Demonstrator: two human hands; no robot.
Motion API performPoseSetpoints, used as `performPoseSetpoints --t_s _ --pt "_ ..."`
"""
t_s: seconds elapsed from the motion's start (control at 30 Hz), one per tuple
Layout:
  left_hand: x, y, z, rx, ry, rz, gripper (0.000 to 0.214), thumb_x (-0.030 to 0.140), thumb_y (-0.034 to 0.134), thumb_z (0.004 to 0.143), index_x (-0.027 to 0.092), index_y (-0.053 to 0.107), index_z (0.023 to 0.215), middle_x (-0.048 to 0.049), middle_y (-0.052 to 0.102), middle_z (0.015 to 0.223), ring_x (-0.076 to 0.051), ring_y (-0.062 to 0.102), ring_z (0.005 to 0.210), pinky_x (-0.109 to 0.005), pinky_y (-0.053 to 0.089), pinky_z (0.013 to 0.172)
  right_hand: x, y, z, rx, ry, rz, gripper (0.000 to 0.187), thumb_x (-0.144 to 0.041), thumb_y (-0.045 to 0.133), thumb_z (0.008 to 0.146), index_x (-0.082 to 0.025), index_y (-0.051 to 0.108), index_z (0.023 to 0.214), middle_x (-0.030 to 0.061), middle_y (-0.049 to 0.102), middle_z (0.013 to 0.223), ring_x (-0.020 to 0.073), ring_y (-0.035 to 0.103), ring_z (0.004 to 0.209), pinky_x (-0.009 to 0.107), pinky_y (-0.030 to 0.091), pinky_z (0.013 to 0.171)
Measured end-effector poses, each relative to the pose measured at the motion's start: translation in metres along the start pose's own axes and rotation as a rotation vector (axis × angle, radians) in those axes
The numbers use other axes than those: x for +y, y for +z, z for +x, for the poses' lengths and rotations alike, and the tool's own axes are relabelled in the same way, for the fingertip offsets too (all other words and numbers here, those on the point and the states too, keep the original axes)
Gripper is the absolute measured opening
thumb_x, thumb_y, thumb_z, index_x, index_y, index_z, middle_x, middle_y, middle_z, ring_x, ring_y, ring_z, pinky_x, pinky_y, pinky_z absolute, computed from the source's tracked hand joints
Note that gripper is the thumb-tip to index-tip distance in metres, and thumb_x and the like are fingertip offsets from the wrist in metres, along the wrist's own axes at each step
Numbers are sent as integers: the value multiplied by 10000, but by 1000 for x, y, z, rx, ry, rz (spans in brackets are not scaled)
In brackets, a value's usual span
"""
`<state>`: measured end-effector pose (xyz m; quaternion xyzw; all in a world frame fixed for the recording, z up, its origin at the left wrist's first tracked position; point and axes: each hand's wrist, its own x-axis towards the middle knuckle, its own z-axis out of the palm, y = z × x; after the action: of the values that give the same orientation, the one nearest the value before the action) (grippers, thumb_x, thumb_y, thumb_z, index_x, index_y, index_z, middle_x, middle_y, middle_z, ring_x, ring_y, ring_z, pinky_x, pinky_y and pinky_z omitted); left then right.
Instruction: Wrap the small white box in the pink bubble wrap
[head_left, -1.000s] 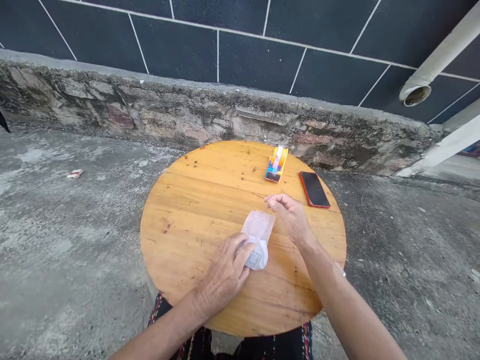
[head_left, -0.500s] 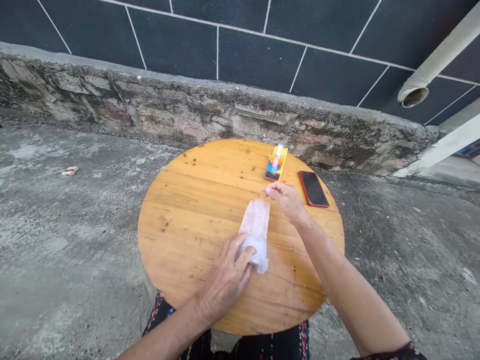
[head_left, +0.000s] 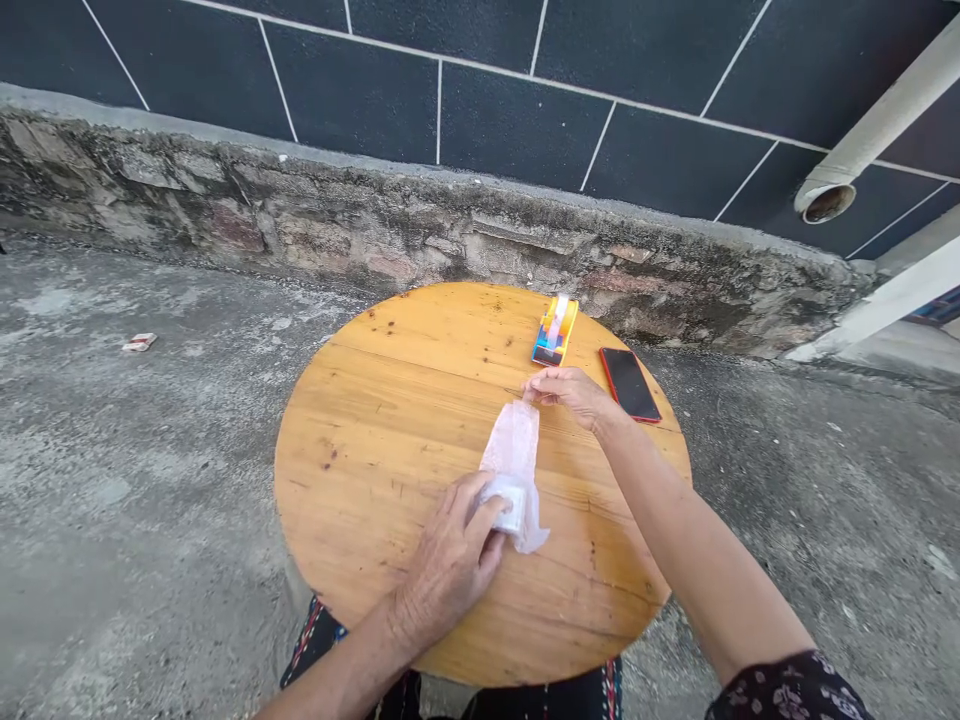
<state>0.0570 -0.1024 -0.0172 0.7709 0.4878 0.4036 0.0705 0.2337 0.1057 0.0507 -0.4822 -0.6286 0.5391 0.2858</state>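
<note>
My left hand [head_left: 454,545] is closed around a small whitish box-like object [head_left: 510,505], its thumb and fingers on the sides. The object sits on a strip of pale pinkish bubble wrap [head_left: 514,435] that runs away from me along the table. A loose flap of the wrap [head_left: 534,535] sticks out at the object's near right side. My right hand [head_left: 570,393] pinches at the strip's far end; whatever is between the fingertips is too small and clear to make out. Just beyond that hand stands a yellow and blue tape dispenser [head_left: 556,330] with a roll of tape.
The round wooden table [head_left: 360,430] fills the middle of the view. A phone in a red case [head_left: 630,384] lies at its right edge. Behind runs a low stone wall [head_left: 337,225], with a pipe [head_left: 840,175] at right. A small packet [head_left: 139,342] lies on the concrete floor.
My right hand has come down slightly towards the far end of the wrap. Beside the object, the near flap has spread out to the right, and more of the object's flat face shows.
</note>
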Motion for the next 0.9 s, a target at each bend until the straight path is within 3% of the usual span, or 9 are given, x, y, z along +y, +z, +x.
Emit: performPoseSetpoints --t_s 0.1,0.2,0.4,0.5,0.6,0.73,0.8,0.83,0.9 --pt "0 0 0 -8 -15 -14 328 52 544 806 189 512 1102 -123 490 1266 -247 488 1183 -396 472 986 -7 -5 13 -4 36 -10 217 -368 700 620 -158 669 665 75 714 795 169 632 740 265 429 651" --pt "0 0 -1 -7 -21 -25 333 49 548 804 187 514 1106 -123 491 1266 -245 484 1188 -397 465 994 -19 -9 19 76 18 -31 197 -349 681 636 -159 650 679 65 706 819 152 627 730 248 415 633" --pt "-4 3 -2 4 -24 -45 373 31 551 791 193 519 1125 -121 489 1272 -243 492 1178 -395 470 987 -36 3 -20 162 -118 -152 188 -359 617 715 -176 622 760 -5 632 711 106 541 628 245 387 635" --pt "-5 6 -3 7 -35 -43 370 33 548 794 198 529 1124 -119 490 1264 -246 498 1157 -395 481 959 -39 27 -47 105 -198 -626 257 -395 565 783 -182 584 642 -19 559 583 110 469 549 257 312 555" --pt "0 1 -6 3 -42 -78 390 60 561 783 207 538 1143 -122 472 1280 -252 497 1154 -400 484 947 -43 52 -63 139 -167 -1066 288 -432 564 799 -187 602 653 14 618 607 153 528 585 274 287 557" --pt "1 -20 3 84 -51 -187 527 176 590 771 196 468 1283 -139 417 1362 -284 437 1252 -447 428 1022 -43 68 -62 159 -69 -1327 326 -467 516 826 -177 659 785 97 705 742 235 630 714 299 346 602" --pt "-7 -30 22 184 -190 -222 491 190 538 806 190 461 1291 -120 504 1287 -256 489 1202 -432 428 1015 -40 69 -59 158 -42 -1358 326 -443 498 832 -168 674 826 124 719 788 261 651 766 317 376 633" --pt "-15 -33 34 170 -314 -240 452 199 519 818 179 483 1267 -111 553 1227 -234 544 1118 -397 466 958 -39 69 -57 157 -37 -1359 323 -431 496 830 -164 679 835 134 722 804 269 656 786 323 385 644" --pt "-31 -31 62 -14 -548 -255 379 214 511 818 168 547 1192 -96 606 1184 -199 608 966 -350 493 879 -35 68 -54 158 -38 -1350 310 -403 498 825 -158 687 844 144 726 826 276 662 812 329 394 661"
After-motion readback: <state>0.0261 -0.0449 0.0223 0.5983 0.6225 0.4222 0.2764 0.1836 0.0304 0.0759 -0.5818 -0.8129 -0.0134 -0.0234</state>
